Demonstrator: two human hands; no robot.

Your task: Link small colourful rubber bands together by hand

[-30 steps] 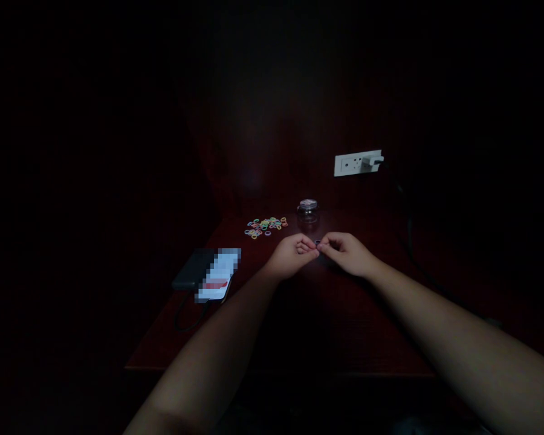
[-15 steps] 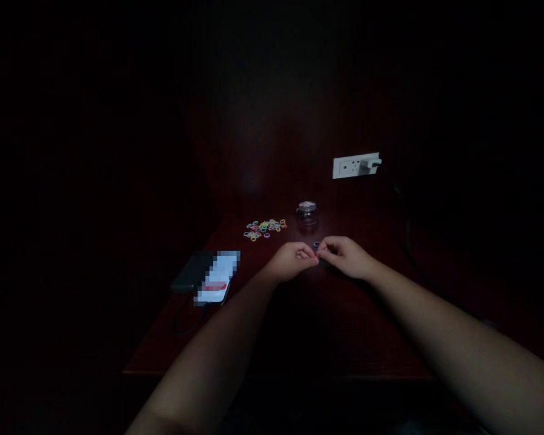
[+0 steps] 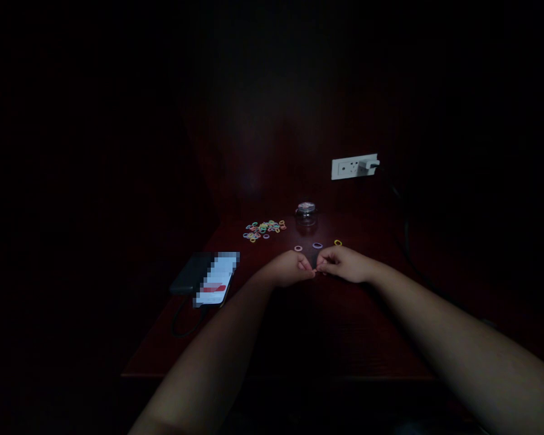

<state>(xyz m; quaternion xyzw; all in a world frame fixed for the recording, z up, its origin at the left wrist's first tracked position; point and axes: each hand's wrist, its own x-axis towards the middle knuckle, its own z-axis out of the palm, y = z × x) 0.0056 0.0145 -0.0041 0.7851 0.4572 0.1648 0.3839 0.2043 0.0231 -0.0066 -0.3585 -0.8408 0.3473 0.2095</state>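
Mid-frame, the left hand (image 3: 292, 269) bends its fingertips inward. Just above it lies a pink, round, rubbery-looking band (image 3: 298, 248); then a purple oval one (image 3: 317, 246), long axis sideways, nearer the right hand (image 3: 347, 264); then a yellow loop (image 3: 338, 243) above that hand. Both grips look pinched; I can't tell on what.

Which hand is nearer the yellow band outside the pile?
Right. The right hand sits just on the near side of the yellow band; the left hand is farther away, to its left.
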